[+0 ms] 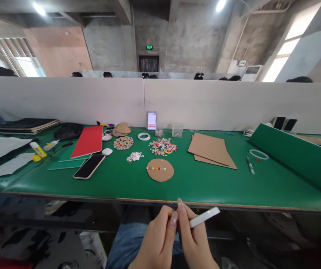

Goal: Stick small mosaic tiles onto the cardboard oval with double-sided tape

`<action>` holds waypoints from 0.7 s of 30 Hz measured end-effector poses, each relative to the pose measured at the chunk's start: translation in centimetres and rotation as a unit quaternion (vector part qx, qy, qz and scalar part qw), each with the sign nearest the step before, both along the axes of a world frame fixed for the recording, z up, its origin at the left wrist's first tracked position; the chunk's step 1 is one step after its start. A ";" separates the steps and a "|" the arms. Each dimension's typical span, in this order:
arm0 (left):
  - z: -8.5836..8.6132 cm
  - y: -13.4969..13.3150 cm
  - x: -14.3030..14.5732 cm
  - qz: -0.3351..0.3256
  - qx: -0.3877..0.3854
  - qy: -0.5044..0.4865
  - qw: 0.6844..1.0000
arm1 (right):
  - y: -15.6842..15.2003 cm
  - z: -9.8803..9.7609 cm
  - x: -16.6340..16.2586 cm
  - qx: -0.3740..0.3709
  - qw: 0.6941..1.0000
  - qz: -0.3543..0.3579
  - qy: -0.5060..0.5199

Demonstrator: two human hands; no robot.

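Both hands are held together below the table's front edge, over my lap. My right hand [195, 237] is closed round a thin white ring, probably a roll of tape [205, 217], seen edge-on. My left hand [157, 239] pinches at the same roll with thumb and fingers pressed together. On the green table [205, 183] ahead lies a round cardboard disc [160, 170] with a short row of coloured tiles across it. Behind the disc are a heap of coloured tiles [163, 146], a small heap of white tiles [134, 157] and a disc covered in mosaic [123, 143].
A phone [89, 166] lies face down at left, beside a red board [89, 141], earbud case [107, 151] and glue bottle [38, 149]. Brown cardboard sheets [210, 149], a pen [250, 165] and a tape ring [259, 154] lie right. A white partition [205, 101] backs the table.
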State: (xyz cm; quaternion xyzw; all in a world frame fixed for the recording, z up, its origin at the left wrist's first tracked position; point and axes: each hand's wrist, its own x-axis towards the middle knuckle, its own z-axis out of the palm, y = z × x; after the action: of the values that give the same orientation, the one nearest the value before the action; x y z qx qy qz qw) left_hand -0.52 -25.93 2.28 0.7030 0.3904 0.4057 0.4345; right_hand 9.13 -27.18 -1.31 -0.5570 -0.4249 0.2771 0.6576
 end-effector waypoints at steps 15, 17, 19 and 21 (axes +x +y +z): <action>-0.5 -0.2 0.5 0.037 0.020 0.004 0.999 | 0.1 -0.1 0.1 0.031 0.999 0.009 -0.018; -0.5 -0.2 0.5 0.041 0.021 0.003 0.999 | 0.1 0.2 0.2 0.040 0.998 0.025 -0.037; -0.5 -0.2 0.5 0.044 0.018 0.003 0.999 | 0.1 0.4 0.3 0.052 0.996 0.041 -0.055; -0.4 -0.1 0.4 0.041 0.011 -0.002 0.999 | 0.1 0.6 0.3 0.056 0.996 0.044 -0.058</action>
State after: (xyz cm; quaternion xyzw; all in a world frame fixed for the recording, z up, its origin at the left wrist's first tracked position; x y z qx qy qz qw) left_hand -0.09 -26.06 1.84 0.6904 0.4137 0.4287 0.4103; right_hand 9.39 -27.05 -0.68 -0.5151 -0.5012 0.2491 0.6492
